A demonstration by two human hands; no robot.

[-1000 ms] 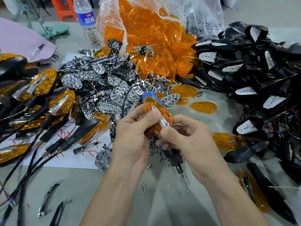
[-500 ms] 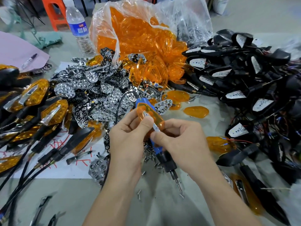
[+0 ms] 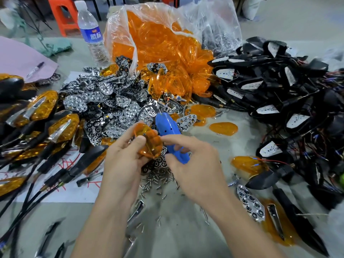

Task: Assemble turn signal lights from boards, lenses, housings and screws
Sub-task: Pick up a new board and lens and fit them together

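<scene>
Now; left grip [image 3: 122, 164] holds amber lens [image 3: 149, 143]; right grip [image 3: 197, 168] holds blue screwdriver [image 3: 167, 127]; bare table [image 3: 182, 235] only below wrists.

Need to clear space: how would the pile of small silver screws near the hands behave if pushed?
The pile of small silver screws would probably scatter, being loose; strays already lie around it. Their round shanks may roll on the smooth grey table.

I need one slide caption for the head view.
Left hand holds an orange lens; right hand grips a blue screwdriver.
</scene>
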